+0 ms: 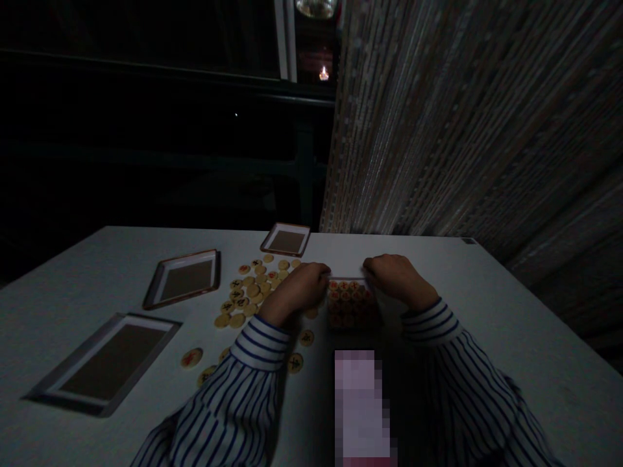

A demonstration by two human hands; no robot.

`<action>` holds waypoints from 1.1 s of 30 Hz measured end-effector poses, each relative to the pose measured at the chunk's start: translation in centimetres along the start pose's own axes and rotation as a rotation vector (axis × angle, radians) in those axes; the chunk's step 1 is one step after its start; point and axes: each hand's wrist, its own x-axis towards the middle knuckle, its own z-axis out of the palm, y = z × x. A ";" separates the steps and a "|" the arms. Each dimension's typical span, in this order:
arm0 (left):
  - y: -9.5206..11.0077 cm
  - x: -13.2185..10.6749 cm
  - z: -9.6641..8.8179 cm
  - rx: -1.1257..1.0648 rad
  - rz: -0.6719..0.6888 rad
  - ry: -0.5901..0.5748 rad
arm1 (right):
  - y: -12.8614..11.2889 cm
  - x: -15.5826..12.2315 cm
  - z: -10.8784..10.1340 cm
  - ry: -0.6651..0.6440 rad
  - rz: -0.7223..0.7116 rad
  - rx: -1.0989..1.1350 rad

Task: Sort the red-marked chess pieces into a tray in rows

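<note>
A small box [354, 318] of xiangqi pieces sits on the white table in front of me, with red-marked pieces in rows inside. My left hand [302, 285] is closed at its far left corner, and my right hand [400, 277] is closed at its far right corner. The fingertips of both hands are partly hidden in the dim light. Loose round xiangqi pieces [253, 290] lie heaped beside my left hand, some face down, others with dark or red characters. A few more, including one dark-marked piece [294, 362], lie near my left sleeve.
Three shallow rectangular trays stand on the table [487, 311]: one at the back [286, 239], one at the left [183, 277], and a larger one at the front left [104, 363]. A blurred-out flat object [360, 402] lies nearest me. A string curtain [413, 117] hangs behind.
</note>
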 end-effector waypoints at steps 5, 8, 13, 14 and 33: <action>0.4 0.0 -0.1 0.001 0.021 0.045 | -0.3 -0.1 -0.9 0.074 0.013 0.010; 0.7 -0.4 -0.7 -0.005 0.015 0.059 | -0.5 -0.1 -1.3 0.115 0.023 0.024; 2.1 -1.6 -2.4 0.007 0.006 0.129 | -0.9 -0.3 -2.0 0.187 0.015 0.076; 2.4 -1.9 -2.7 0.006 0.014 0.143 | -1.0 -0.4 -2.2 0.200 0.013 0.084; -3.1 -5.1 -8.1 0.079 -0.115 0.309 | -2.7 -0.7 -2.7 0.243 -0.041 0.203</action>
